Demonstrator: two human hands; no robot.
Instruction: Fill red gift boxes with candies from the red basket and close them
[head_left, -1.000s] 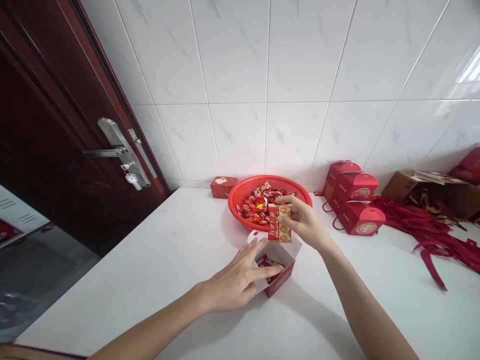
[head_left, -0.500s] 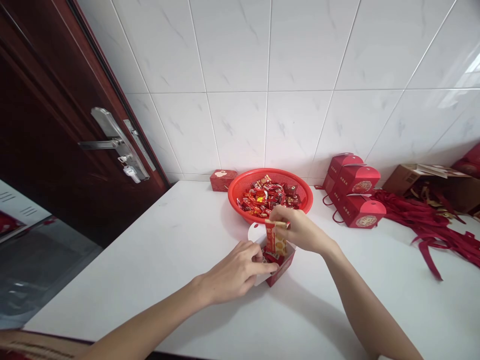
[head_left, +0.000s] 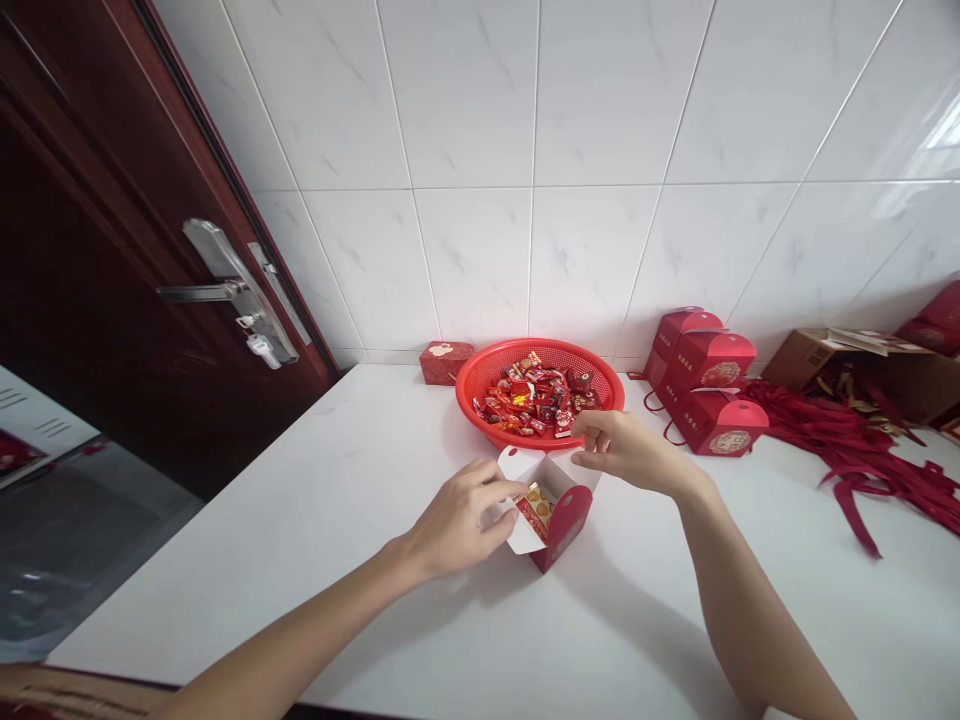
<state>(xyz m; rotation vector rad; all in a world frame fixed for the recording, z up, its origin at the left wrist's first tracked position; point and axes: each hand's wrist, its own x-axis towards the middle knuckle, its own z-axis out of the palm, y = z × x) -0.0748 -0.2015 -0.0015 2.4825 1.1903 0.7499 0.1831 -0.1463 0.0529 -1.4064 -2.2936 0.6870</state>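
left hand: thumb and index finger were apart, at left side of open box; fingertips overlapped its opening, exact contact unclear
right hand: held nothing, fingers curled, over box's far right flap
open box: red outside, white inside, flaps up, near side of basket
snack packet: red and yellow, lay in open box
basket: red, perforated, wrapped sweets inside, near table's far edge
small red box: left of basket, near table's far left corner
closed red boxes: grouped right of basket
ribbons: dark red, heaped toward table's right
table: white, against tiled wall
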